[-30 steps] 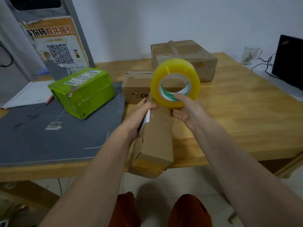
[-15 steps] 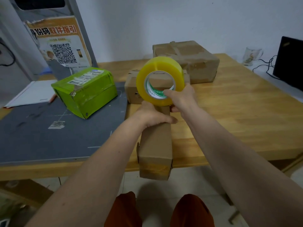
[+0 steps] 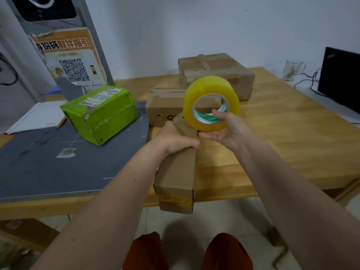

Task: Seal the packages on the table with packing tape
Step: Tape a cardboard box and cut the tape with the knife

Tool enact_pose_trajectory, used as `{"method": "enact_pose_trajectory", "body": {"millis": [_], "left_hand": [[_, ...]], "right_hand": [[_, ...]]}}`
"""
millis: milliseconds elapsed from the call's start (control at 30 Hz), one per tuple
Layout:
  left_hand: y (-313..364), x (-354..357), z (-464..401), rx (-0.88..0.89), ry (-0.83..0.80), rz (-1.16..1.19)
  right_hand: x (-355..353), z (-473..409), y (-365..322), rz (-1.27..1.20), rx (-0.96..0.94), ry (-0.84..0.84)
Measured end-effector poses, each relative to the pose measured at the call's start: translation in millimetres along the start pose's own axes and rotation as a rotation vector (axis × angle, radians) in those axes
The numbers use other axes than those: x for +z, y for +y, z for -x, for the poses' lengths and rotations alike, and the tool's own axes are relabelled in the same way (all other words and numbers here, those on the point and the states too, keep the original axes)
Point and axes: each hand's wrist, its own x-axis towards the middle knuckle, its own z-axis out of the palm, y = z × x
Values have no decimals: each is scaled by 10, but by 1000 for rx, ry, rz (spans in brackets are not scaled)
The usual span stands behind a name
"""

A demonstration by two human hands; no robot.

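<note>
A long narrow cardboard box (image 3: 178, 176) lies lengthwise over the table's near edge, its taped end hanging past the edge. My left hand (image 3: 175, 140) grips the box near its far end, thumb across the top. My right hand (image 3: 227, 129) holds a big roll of yellow packing tape (image 3: 211, 103) upright just above the box's far end, one finger through the core. Behind the roll sits a small brown carton (image 3: 165, 108), and a larger taped brown package (image 3: 214, 72) stands further back. A green wrapped package (image 3: 101, 112) rests to the left.
A grey cutting mat (image 3: 39, 164) covers the left of the wooden table (image 3: 282, 143). White papers (image 3: 37, 117) and a signboard with a QR code (image 3: 72, 65) stand at the back left. A glass mug (image 3: 292, 70), cables and a black screen (image 3: 341, 78) are at the right.
My right hand swung the tape roll left and back to the right, ending lower at the box's far end. My left hand shifted from the box's side onto its top.
</note>
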Motion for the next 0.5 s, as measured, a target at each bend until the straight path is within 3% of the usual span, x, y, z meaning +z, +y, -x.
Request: {"method": "enact_pose_trajectory", "body": {"millis": [367,500], "left_hand": [[-23,62,-41,-18,94,-40],[-18,27,-49,-34,75,5]], "right_hand": [[179,-87,137,125,76,136],[170,-130,120,101,72,116]]}}
